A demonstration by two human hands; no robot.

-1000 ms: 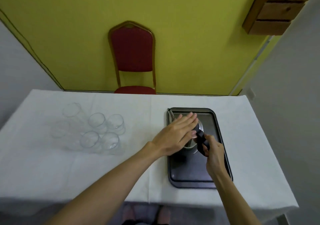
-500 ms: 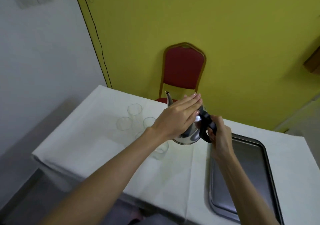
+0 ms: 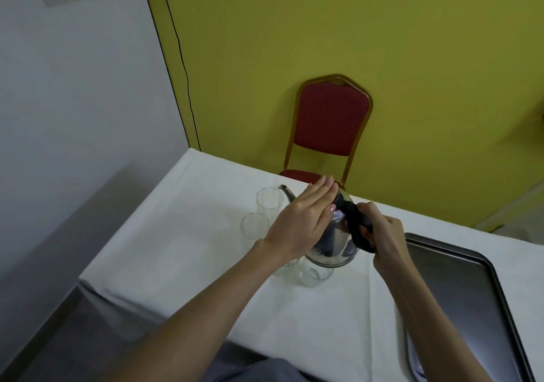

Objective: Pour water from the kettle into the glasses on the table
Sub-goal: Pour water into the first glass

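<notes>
**Kettle tipped over the far glass**

The kettle (image 3: 332,243) is held mid-frame, handle clenched in the right hand (image 3: 382,234), lid pressed flat by the left hand (image 3: 297,225). The spout (image 3: 287,191) is set at the tall glass (image 3: 269,202); water could be spilled onto the tablecloth (image 3: 176,249) if tilted too fast.

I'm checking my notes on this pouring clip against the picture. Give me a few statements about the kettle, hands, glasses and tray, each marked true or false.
1. The right hand grips the kettle's black handle. True.
2. The kettle stands on the tray. False: it is held tilted over the glasses, left of the tray.
3. The left hand lies flat on top of the kettle. True.
4. The spout points at the chair. False: it points left, at the rim of the far glass.
5. The tablecloth is red. False: it is white.
</notes>
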